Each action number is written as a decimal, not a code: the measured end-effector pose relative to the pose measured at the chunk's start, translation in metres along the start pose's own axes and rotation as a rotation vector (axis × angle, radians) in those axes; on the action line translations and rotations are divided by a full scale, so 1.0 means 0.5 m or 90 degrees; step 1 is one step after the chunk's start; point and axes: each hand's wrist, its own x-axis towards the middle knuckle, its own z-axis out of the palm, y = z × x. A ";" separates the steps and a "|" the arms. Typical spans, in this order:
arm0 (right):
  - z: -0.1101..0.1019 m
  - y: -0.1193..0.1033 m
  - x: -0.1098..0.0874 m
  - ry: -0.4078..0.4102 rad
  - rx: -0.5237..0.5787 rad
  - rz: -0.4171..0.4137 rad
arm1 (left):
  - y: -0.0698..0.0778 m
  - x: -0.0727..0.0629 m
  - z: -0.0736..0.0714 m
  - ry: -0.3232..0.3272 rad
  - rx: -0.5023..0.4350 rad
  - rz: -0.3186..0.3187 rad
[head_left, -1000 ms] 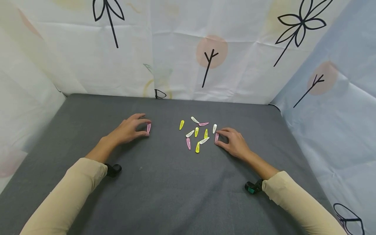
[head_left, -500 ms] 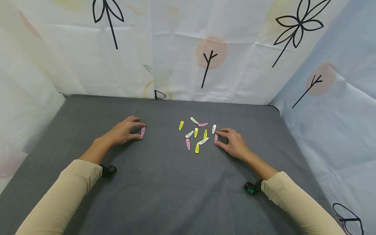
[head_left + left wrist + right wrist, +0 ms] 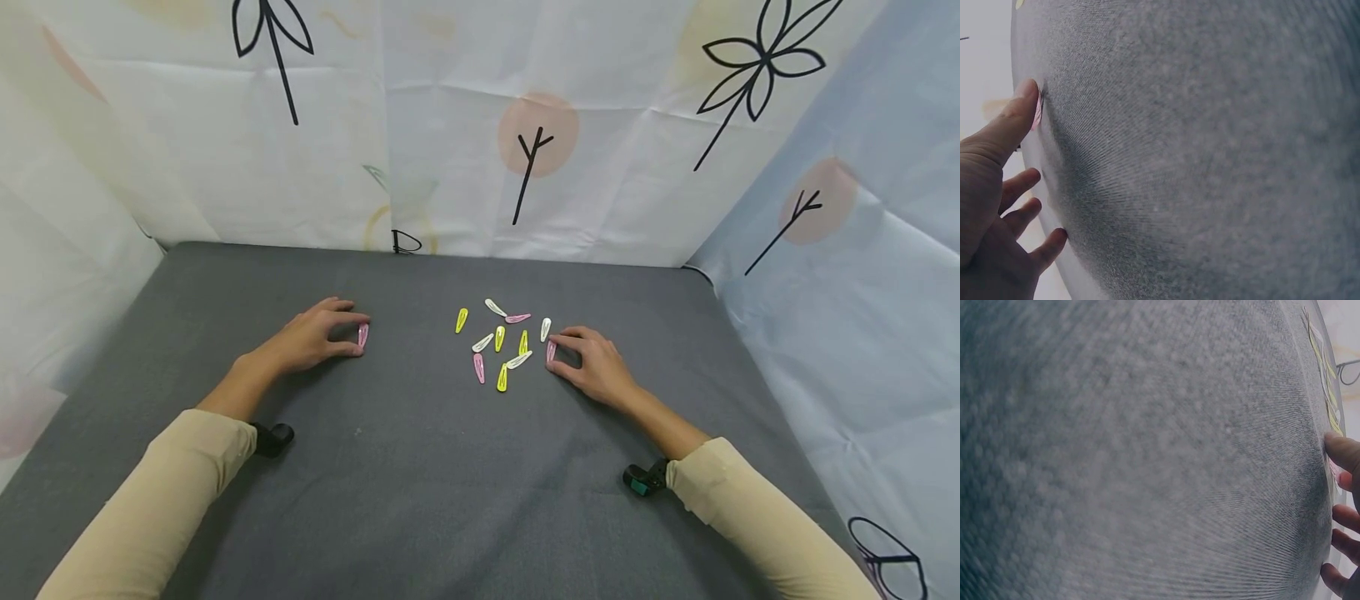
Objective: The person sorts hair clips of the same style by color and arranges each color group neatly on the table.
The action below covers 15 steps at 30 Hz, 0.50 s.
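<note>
The left hand (image 3: pixel 309 338) pinches a pink clip (image 3: pixel 363 335), the right hand (image 3: pixel 596 364) another clip (image 3: pixel 551 351) beside the cluster (image 3: pixel 500 339); singling out pinks seems underway, moving either calls for steady fingertips.

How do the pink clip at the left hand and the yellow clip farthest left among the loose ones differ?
The left hand pinches the pink clip, while the yellow clip lies untouched on the grey cloth. The pink clip is well apart from the loose clips; the yellow clip sits at their left edge. Both are narrow, elongated clips.
</note>
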 end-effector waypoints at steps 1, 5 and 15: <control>0.000 0.000 0.000 0.001 0.000 -0.001 | 0.000 -0.001 -0.001 0.001 -0.004 -0.004; 0.000 0.001 0.000 0.004 0.004 -0.004 | -0.002 -0.001 0.000 0.006 -0.002 -0.007; -0.003 0.005 0.001 -0.010 0.012 -0.008 | -0.008 -0.002 0.008 0.012 0.023 0.002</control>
